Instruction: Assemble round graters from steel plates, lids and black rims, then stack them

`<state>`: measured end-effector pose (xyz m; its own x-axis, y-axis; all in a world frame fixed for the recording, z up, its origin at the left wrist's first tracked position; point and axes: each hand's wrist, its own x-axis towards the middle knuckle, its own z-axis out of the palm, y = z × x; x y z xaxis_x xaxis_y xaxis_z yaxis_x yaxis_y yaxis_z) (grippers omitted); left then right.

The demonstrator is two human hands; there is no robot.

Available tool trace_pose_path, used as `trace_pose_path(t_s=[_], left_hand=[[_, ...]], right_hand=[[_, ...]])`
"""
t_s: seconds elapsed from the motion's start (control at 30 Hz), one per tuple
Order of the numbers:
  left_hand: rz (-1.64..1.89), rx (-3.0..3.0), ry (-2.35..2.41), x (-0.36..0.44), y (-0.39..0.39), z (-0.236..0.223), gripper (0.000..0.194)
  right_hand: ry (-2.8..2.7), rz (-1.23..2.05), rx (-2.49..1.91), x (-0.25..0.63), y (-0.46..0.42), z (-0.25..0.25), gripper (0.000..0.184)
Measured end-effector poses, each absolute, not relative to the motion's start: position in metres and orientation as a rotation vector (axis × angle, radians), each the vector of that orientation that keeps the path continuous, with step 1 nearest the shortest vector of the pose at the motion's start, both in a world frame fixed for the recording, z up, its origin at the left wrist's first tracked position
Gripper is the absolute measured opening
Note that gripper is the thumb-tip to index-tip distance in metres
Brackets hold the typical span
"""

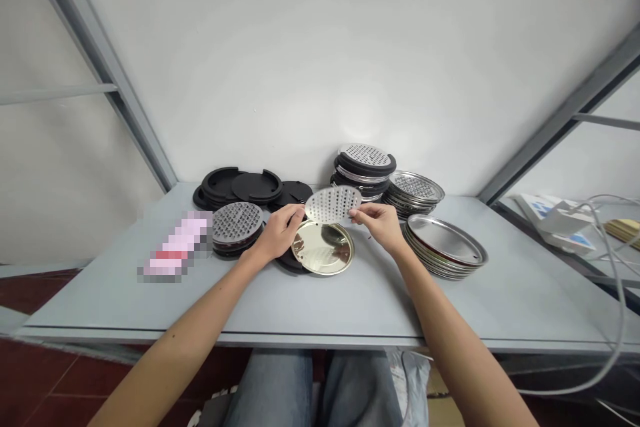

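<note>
A round perforated metal grater disc is held up, tilted, between my two hands. My left hand grips its left edge, and my right hand pinches the right edge between thumb and fingers. Just below the disc lies a shiny round metal lid, partly resting on a black round base. Left of my left hand is a stack of grater discs with black pieces under it. A stack of smooth round metal lids stands to the right of my right hand.
Black plastic rings are piled at the back left. A tall stack of assembled graters and a stack of rimmed grater discs stand at the back. A pixelated pink item lies left on the grey table. White cables hang at right.
</note>
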<state>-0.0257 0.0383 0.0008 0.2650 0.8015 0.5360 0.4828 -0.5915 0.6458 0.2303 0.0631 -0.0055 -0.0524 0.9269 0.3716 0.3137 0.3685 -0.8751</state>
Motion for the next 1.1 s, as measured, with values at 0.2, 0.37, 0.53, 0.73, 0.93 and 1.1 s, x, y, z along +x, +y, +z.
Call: trace_pose_path(t_s=[0.2, 0.37, 0.53, 0.73, 0.93, 1.1], left_hand=[[1.270, 2.192, 1.284, -0.0258, 0.0389, 0.0004, 0.026], [1.235, 2.200, 1.328, -0.0274, 0.0413, -0.0027, 0.023], [1.258, 2.197, 1.355, -0.0277, 0.0427, -0.0040, 0.025], [1.235, 2.047, 1.313, -0.0286, 0.0448, -0.0029, 0.032], [1.234, 1.883, 1.318, -0.0284, 0.0453, 0.0014, 0.035], [1.226, 1.922, 1.342, -0.0292, 0.0453, 0.0001, 0.033]], right_hand=[[-1.554, 1.070, -1.170, 0.2296, 0.0675, -0.0088, 0.041], [-1.578, 1.079, -1.203, 0.2291, 0.0694, -0.0139, 0.043], [-1.489, 1.181, -1.193, 0.2262, 0.0681, -0.0128, 0.044], [-1.477, 1.283, -1.185, 0.2235, 0.0644, -0.0099, 0.041], [-1.634, 1.179, -1.174, 0.2222, 0.0621, -0.0089, 0.036], [-1.653, 1.141, -1.144, 0.2230, 0.0632, -0.0103, 0.037]])
